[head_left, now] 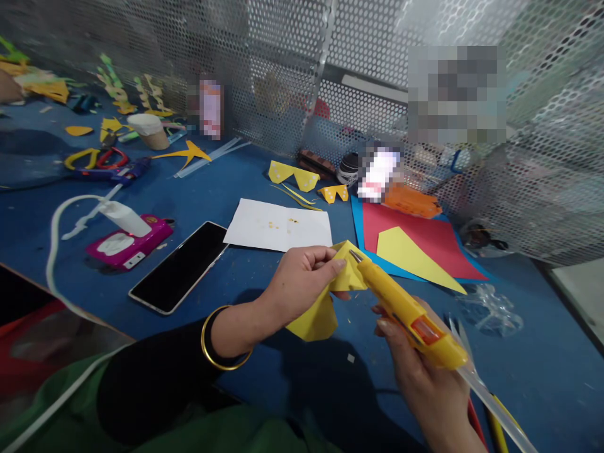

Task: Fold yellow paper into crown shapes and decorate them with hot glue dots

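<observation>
Here, a folded yellow paper (315, 316) is held above the near middle of the blue table (264, 277) by the left hand (302, 277). Its upper fold is pinched between thumb and fingers, and its lower part hangs free below the hand. A gold bangle (218, 343) is worn on the left wrist.

A yellow hot glue gun (406, 311) is gripped by the right hand (425, 371), with the fingers closed around its body. The metal nozzle is laid against the upper edge of the folded yellow paper, just beside the left fingertips. A clear glue stick (495, 406) projects from the rear of the gun, towards the lower right. The two hands are kept slightly apart and are joined only through paper and nozzle.

Behind the hands, a white sheet (278, 225) is laid flat. To its right, a red sheet (425, 236) is seen with a yellow triangle (415, 257) resting on it. A smartphone (182, 265) lies face up to the left, near a pink pack (129, 244). Dotted yellow cut-outs (292, 175) are placed further back. Scissors (94, 157) and an upturned paper cup (148, 131) are seen at far left. The table is bounded at the rear by a perforated metal screen (283, 69).
</observation>
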Demonstrator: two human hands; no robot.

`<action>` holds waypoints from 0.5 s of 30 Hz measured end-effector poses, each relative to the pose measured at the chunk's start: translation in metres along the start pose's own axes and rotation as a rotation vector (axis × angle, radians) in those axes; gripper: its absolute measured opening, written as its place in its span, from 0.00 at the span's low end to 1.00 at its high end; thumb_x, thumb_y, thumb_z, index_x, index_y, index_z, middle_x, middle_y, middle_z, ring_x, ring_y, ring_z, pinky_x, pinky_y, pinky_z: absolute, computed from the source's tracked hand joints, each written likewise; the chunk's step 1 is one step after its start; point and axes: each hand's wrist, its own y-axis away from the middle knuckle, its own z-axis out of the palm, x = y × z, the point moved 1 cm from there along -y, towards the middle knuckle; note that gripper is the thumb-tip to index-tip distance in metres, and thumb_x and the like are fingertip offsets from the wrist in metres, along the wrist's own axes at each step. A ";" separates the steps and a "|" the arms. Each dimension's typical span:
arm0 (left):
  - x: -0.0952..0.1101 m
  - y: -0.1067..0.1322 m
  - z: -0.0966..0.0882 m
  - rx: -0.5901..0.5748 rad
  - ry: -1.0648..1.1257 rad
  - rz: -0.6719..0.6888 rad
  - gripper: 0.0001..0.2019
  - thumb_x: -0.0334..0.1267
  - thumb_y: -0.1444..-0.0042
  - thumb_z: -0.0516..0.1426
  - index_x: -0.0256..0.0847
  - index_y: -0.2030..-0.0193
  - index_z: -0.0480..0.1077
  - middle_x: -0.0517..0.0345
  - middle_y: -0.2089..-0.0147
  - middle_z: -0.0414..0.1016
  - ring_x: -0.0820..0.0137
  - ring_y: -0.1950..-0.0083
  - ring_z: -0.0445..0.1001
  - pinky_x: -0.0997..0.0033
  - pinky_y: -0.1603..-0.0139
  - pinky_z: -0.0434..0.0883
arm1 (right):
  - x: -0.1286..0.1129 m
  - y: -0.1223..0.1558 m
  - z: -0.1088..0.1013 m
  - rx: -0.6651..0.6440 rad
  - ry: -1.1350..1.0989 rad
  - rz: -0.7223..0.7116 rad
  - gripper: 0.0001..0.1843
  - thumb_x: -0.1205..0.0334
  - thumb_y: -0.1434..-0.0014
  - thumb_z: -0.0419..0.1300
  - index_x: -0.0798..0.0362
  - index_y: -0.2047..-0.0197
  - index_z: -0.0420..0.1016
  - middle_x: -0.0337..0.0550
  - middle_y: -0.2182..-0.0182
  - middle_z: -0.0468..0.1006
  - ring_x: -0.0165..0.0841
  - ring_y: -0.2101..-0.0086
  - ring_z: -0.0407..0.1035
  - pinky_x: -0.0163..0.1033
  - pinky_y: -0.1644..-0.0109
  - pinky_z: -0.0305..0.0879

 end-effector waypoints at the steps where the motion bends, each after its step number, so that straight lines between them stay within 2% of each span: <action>1: 0.000 0.000 0.000 0.001 0.003 0.001 0.06 0.35 0.41 0.59 0.38 0.67 0.76 0.60 0.72 0.77 0.75 0.74 0.78 0.78 0.73 0.73 | 0.000 0.000 0.000 -0.003 0.003 -0.005 0.11 0.50 0.34 0.58 0.48 0.59 0.75 0.40 0.69 0.78 0.33 0.68 0.73 0.37 0.71 0.63; 10: -0.002 0.000 0.000 0.010 -0.008 -0.012 0.06 0.35 0.40 0.59 0.37 0.67 0.76 0.59 0.71 0.77 0.75 0.74 0.78 0.79 0.73 0.72 | 0.000 -0.003 0.000 0.001 -0.006 -0.082 0.10 0.52 0.35 0.60 0.49 0.62 0.75 0.37 0.73 0.75 0.30 0.73 0.71 0.36 0.72 0.63; 15: -0.003 -0.001 0.000 0.008 -0.012 -0.013 0.06 0.36 0.41 0.59 0.37 0.66 0.76 0.59 0.69 0.78 0.75 0.73 0.78 0.79 0.74 0.73 | -0.001 -0.002 0.002 0.041 -0.012 0.003 0.13 0.50 0.35 0.59 0.50 0.64 0.75 0.37 0.73 0.74 0.30 0.73 0.69 0.36 0.71 0.62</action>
